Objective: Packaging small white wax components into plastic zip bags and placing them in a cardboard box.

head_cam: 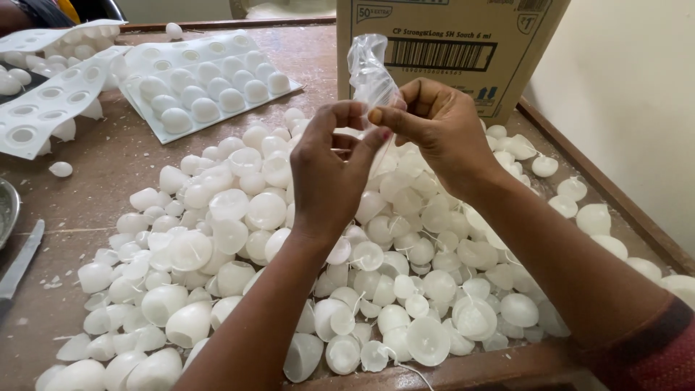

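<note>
Two hands [384,156] half hiding clear plastic bag [369,69]

A worn brown wooden table [123,181] with a raised rim carries a broad heap of white wax half-shells [304,239], some with thin wicks. At its far left lie white plastic mould trays [206,80], one filled with domes. A cardboard box [449,43] stands at the far edge. A knife [20,262] lies near the left side, beside a metal dish [6,210].
</note>
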